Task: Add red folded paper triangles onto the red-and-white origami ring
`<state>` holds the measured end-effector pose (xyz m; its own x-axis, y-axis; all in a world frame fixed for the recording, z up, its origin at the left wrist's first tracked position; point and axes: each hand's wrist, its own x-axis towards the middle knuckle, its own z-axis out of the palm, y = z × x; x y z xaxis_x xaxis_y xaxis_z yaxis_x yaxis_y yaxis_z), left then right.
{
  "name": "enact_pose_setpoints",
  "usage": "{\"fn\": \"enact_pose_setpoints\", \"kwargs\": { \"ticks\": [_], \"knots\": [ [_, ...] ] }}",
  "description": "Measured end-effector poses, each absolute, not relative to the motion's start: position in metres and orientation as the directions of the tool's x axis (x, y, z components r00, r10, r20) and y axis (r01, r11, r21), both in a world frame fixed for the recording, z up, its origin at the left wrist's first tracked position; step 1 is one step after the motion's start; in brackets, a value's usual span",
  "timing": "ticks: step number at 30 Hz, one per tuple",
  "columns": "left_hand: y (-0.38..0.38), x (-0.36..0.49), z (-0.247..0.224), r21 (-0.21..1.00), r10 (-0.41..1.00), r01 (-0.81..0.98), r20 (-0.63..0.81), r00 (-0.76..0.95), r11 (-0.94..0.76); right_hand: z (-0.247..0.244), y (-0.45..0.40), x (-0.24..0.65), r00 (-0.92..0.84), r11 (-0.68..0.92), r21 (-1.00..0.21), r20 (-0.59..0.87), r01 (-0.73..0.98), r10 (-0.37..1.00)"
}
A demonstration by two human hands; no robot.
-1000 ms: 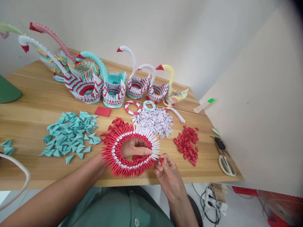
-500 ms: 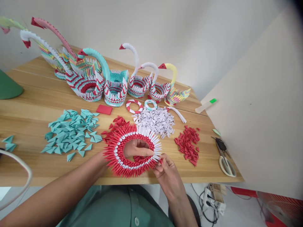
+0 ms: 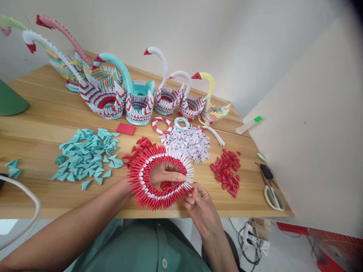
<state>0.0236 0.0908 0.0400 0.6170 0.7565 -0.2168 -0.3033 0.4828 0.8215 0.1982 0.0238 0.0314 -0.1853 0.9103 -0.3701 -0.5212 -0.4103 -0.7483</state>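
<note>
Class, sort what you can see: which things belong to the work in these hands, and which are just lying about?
Probably in the work:
- left hand holding the red-and-white ring
- right hand pinching a red piece
- loose red pieces, white pieces

Apparently lying about:
- scissors
- red card
- paper swans
- turquoise pieces, unmatched in the ring

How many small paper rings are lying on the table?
2: a red-white ring at the far edge of the white pile, and a turquoise-white ring just right of that.
</note>
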Motion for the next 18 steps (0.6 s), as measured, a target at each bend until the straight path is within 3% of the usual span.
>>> {"fn": "enact_pose_setpoints", "kwargs": {
  "ticks": [12, 18],
  "knots": [
    [0.095, 0.021, 0.041, 0.923, 0.832, -0.269, -0.09, 0.547, 0.277, 0.038, 0.027, 0.189, -0.127, -0.406, -0.726, -0.408, -0.556, 0.904],
    [0.089, 0.034, 0.039, 0.849, 0.856, -0.34, -0.219, 0.469, 0.404, 0.031, 0.028, 0.184, -0.043, -0.374, -0.715, -0.435, -0.59, 0.899]
  ]
}}
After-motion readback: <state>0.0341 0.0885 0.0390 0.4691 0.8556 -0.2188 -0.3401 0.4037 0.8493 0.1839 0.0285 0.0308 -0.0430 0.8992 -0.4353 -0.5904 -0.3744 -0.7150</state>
